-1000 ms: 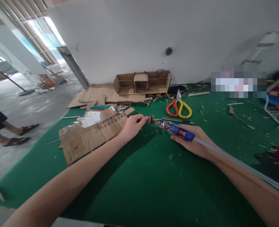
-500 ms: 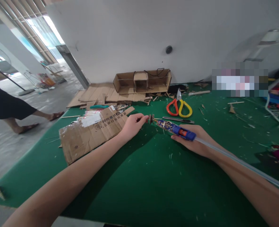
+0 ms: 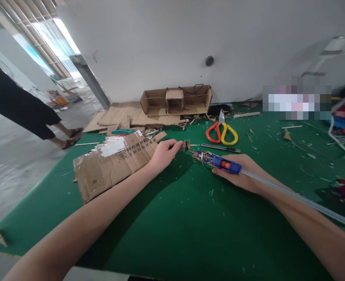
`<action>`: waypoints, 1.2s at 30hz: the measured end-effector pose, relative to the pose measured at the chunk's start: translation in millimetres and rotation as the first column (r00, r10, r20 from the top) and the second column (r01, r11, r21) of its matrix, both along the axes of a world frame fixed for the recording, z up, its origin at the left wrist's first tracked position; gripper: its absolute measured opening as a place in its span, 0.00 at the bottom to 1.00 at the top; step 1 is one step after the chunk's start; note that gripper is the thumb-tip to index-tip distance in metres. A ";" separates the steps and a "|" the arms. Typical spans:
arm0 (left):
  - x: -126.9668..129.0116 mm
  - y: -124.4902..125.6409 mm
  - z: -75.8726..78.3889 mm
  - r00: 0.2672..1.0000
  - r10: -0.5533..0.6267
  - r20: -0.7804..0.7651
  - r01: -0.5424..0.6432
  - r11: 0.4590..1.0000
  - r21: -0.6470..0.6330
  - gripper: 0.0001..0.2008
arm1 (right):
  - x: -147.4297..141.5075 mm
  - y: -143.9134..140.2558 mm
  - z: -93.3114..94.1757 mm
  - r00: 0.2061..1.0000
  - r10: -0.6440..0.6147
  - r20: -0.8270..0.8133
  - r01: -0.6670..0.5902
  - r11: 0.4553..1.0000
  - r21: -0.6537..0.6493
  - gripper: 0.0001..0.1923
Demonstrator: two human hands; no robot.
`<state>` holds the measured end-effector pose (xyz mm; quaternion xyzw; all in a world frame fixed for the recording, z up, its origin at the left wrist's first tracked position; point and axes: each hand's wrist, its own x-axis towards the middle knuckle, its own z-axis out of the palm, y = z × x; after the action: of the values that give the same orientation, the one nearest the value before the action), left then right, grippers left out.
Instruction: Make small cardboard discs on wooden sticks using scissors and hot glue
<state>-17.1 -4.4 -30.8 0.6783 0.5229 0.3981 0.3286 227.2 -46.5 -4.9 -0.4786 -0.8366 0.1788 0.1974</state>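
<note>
My left hand (image 3: 167, 156) pinches a small brown piece (image 3: 186, 145), perhaps cardboard, with a thin stick standing out of its right side. In my right hand (image 3: 244, 173) is a blue hot glue gun (image 3: 219, 160), its nozzle end crusted with dried glue. The nozzle points left and sits close beside the small piece; whether they touch, I cannot tell. A long clear glue stick (image 3: 295, 195) runs out of the gun's back along my right forearm. Just beyond the gun lies a utility knife (image 3: 220, 148).
Scissors (image 3: 221, 132) with red and yellow handles lie behind the knife. A printed cardboard sheet (image 3: 114, 168) is under and beside my left forearm. An open cardboard box (image 3: 175, 102) stands against the wall. Scraps litter the green tabletop (image 3: 172, 234). A person in black (image 3: 20, 103) is at far left.
The glue gun's nozzle has dropped slightly away from the small piece. The person at far left has moved to the right. My left hand has hardly moved.
</note>
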 end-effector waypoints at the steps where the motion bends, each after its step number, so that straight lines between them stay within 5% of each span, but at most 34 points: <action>1: -0.1 0.0 0.0 1.000 0.001 -0.003 -0.001 1.000 0.000 0.20 | 0.2 0.0 -0.4 1.000 -0.001 0.003 0.001 1.000 -0.002 0.15; 16: -1.1 -3.5 2.8 0.996 -0.043 -0.080 0.044 0.999 0.020 0.19 | 0.7 -1.5 -5.4 0.970 -0.133 -0.202 0.120 0.990 -0.073 0.14; 36: -1.7 -2.7 1.9 0.996 -0.049 -0.068 0.051 0.998 0.025 0.17 | 4.2 0.9 -3.5 0.989 -0.088 -0.116 0.076 0.992 -0.102 0.16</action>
<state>-18.8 -7.1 -28.9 0.7086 0.5112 0.3736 0.3115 231.3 -45.7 -8.4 -0.5100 -0.7931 0.2397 0.2311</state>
